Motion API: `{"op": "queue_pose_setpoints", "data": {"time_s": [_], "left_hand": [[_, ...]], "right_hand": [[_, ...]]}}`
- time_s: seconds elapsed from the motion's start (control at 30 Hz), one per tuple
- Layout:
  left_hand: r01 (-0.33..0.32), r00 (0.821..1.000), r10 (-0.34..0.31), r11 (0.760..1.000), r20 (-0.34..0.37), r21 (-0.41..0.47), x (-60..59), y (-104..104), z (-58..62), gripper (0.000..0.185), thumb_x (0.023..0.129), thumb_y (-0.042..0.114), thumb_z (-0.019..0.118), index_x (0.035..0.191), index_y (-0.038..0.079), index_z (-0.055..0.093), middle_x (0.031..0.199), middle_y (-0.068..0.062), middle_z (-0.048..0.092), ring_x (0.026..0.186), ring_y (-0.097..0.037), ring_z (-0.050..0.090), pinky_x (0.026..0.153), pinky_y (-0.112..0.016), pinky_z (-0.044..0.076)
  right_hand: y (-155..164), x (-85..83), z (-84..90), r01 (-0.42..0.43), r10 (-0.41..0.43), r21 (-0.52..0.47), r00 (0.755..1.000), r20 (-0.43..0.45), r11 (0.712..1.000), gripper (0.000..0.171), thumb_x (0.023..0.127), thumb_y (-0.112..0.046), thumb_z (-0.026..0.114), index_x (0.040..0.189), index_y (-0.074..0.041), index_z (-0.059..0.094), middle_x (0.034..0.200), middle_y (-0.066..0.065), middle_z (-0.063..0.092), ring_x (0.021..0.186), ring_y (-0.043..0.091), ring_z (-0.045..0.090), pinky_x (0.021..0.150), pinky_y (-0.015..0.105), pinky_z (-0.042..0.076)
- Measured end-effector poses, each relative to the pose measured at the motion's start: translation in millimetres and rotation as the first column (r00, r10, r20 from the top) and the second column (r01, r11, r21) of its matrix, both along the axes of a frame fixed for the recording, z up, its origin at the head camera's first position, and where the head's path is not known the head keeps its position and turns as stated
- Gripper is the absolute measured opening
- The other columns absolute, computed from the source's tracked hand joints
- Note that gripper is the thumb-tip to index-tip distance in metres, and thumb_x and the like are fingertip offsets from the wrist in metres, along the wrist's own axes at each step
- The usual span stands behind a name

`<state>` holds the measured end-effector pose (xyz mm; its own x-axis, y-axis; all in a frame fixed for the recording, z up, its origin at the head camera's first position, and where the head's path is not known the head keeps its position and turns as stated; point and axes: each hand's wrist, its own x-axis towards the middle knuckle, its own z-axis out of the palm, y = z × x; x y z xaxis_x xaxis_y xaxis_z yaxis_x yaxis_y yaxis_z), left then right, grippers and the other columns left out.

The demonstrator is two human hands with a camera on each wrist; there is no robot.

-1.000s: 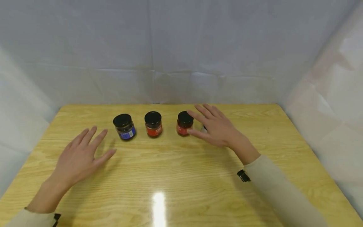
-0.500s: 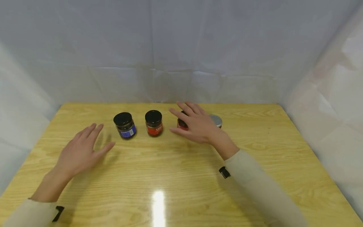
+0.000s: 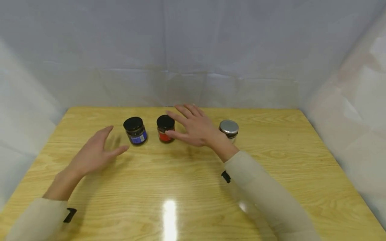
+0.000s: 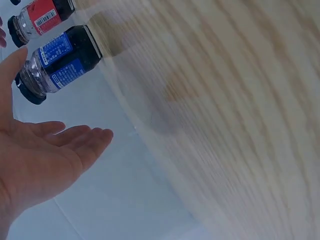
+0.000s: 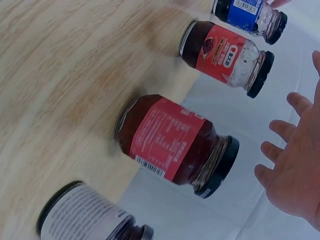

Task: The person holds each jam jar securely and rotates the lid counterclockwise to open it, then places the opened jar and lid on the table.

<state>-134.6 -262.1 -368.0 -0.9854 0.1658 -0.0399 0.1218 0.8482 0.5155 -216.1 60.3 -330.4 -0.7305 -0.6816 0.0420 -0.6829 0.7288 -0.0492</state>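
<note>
My left hand [image 3: 93, 154] is held over the table with thumb and fingers spread apart, just left of a blue-labelled glass jar [image 3: 137, 138] with a black lid. Nothing is in its grasp; the left wrist view shows the open palm below that jar [image 4: 62, 60]. My right hand [image 3: 196, 129] hovers, fingers extended, its fingertips overlapping a red-labelled jar [image 3: 163, 137] in the head view. A dark red jar with a pinkish-red label [image 5: 170, 140] is hidden behind that hand in the head view. To its right stands a silver-lidded jar [image 3: 228, 127], partly covered by the wrist.
The jars stand upright in a row toward the back of the wood-grain table [image 3: 135, 187]. White sheeting [image 3: 193, 40] hangs behind the table and along both sides. Light glares off the tabletop near the front.
My right hand has moved left, from beside the pinkish-red jar to over it and up to the red-labelled one, uncovering the silver-lidded jar. My left hand has shifted slightly toward the blue-labelled jar.
</note>
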Motion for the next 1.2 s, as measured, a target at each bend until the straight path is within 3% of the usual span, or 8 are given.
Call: {"op": "queue_pose_setpoints", "data": {"time_s": [0.3,0.43,0.67,0.97,1.2], "left_hand": [[-0.032,0.991,0.007,0.982,0.135,0.186,-9.2,9.4,-7.4,0.112,0.085,0.055,0.063,0.150,0.000,-0.009,0.150,-0.034,0.013,0.132,-0.052,0.022,0.099,-0.065,0.028],[-0.065,0.983,0.015,0.960,0.183,0.273,-14.9,11.9,-6.5,0.113,0.084,0.051,0.067,0.150,0.002,-0.011,0.150,-0.034,0.011,0.132,-0.052,0.022,0.101,-0.062,0.028],[-0.104,0.982,0.029,0.908,0.186,0.405,-24.1,11.9,-4.0,0.113,0.082,0.040,0.074,0.150,0.000,-0.006,0.148,-0.035,0.016,0.131,-0.052,0.025,0.102,-0.059,0.030],[-0.153,0.957,0.016,0.875,0.288,0.460,-34.6,16.8,-6.8,0.115,0.080,0.039,0.077,0.150,-0.003,-0.006,0.145,-0.034,0.026,0.132,-0.046,0.030,0.102,-0.058,0.031],[-0.183,0.957,0.044,0.859,0.287,0.479,-42.2,22.8,-11.3,0.100,0.080,0.034,0.078,0.147,-0.006,0.014,0.138,-0.030,0.039,0.127,-0.042,0.039,0.102,-0.052,0.034]], "right_hand": [[-17.5,-0.2,-1.3,0.002,-0.003,0.037,1.000,0.018,0.999,0.073,0.090,-0.073,0.026,0.152,-0.037,0.013,0.158,0.000,0.013,0.143,0.022,0.008,0.115,0.042,0.005],[-24.2,-0.6,-0.9,0.002,-0.002,0.058,1.000,0.009,0.998,0.073,0.090,-0.072,0.027,0.153,-0.036,0.014,0.158,0.000,0.012,0.143,0.024,0.008,0.115,0.042,0.005],[-35.2,-0.1,-3.4,0.012,-0.014,0.089,1.000,0.017,0.996,0.073,0.090,-0.073,0.025,0.152,-0.038,0.012,0.159,-0.003,0.011,0.143,0.022,0.008,0.115,0.040,0.004],[-46.1,-0.4,-5.6,-0.012,0.012,0.106,1.000,0.005,0.994,0.071,0.090,-0.073,0.020,0.152,-0.039,0.011,0.158,-0.005,0.010,0.144,0.020,0.008,0.115,0.038,0.001],[-47.2,-1.4,-5.8,-0.022,0.021,0.111,1.000,0.002,0.994,0.070,0.090,-0.073,0.018,0.152,-0.039,0.011,0.158,-0.005,0.011,0.144,0.019,0.007,0.115,0.037,0.000]]}}
